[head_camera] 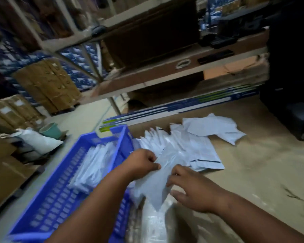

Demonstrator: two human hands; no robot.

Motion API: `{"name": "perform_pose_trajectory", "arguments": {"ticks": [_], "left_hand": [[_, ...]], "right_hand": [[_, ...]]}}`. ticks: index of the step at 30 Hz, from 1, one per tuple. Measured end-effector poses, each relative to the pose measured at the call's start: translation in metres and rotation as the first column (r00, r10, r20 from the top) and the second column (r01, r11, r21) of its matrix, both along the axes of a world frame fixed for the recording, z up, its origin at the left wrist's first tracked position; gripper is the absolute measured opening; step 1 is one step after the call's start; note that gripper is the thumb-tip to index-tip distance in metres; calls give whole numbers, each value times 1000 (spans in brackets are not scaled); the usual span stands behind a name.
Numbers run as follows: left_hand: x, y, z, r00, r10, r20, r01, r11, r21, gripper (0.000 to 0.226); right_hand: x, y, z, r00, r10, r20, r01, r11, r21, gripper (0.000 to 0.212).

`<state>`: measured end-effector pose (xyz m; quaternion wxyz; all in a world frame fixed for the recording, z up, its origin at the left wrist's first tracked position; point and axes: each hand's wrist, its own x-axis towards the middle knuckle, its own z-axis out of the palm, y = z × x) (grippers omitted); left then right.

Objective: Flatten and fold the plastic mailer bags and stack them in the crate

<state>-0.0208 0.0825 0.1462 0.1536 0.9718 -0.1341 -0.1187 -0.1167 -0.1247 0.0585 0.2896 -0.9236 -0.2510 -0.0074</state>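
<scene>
A white plastic mailer bag point(158, 183) lies crumpled on the brown table in front of me. My left hand point(144, 162) pinches its upper left edge between thumb and curled fingers. My right hand point(191, 188) touches the bag's right side with spread fingers, thumb below it. A blue slotted crate point(60, 193) stands to the left, with several folded white mailers point(95, 165) stacked inside. A loose pile of more white mailers point(197, 146) spreads out just beyond my hands. The picture is blurred by motion.
The table surface point(263, 163) is brown cardboard. Long flat blue-and-white boxes point(174, 107) lie along its far edge. Shelving point(147, 76) with cardboard cartons stands behind. A dark object point(297, 120) sits at the right. Cartons, a white sack and a green bucket point(50, 130) are on the floor at left.
</scene>
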Motion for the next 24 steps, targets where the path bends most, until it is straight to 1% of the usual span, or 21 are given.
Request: {"name": "perform_pose_trajectory", "arguments": {"ticks": [1, 3, 7, 9, 11, 13, 16, 18, 21, 24], "left_hand": [[4, 16, 12, 999, 41, 22, -41, 999, -16, 20], [15, 50, 32, 992, 113, 57, -111, 993, -45, 19], [38, 121, 64, 962, 243, 128, -233, 969, -86, 21], [51, 156, 72, 939, 301, 165, -283, 952, -119, 20], [65, 187, 75, 916, 348, 200, -326, 936, -132, 20], [79, 216, 70, 895, 392, 214, -366, 918, -150, 22], [102, 248, 51, 872, 453, 185, -422, 888, -185, 27], [117, 260, 33, 870, 470, 145, -445, 878, -178, 23], [139, 266, 5, 899, 432, 71, -418, 896, -151, 17], [157, 264, -21, 926, 377, 25, -373, 923, -97, 22]], "right_hand": [[11, 15, 13, 1000, 17, -12, -17, 1000, -26, 32], [34, 45, 35, 997, 37, -68, -45, 990, -131, 34], [73, 104, 71, 961, 1, -275, -115, 910, -398, 60], [89, 128, 89, 950, -13, -313, -138, 879, -456, 63], [104, 151, 98, 951, 3, -308, -148, 882, -447, 58], [117, 173, 96, 967, 18, -252, -130, 891, -435, 50], [130, 201, 85, 996, -43, -80, 7, 914, -405, 35], [138, 214, 78, 995, -104, 13, 102, 935, -339, 33], [152, 226, 67, 971, -206, 118, 231, 933, -276, 35], [162, 230, 59, 945, -302, 121, 321, 928, -187, 36]]}}
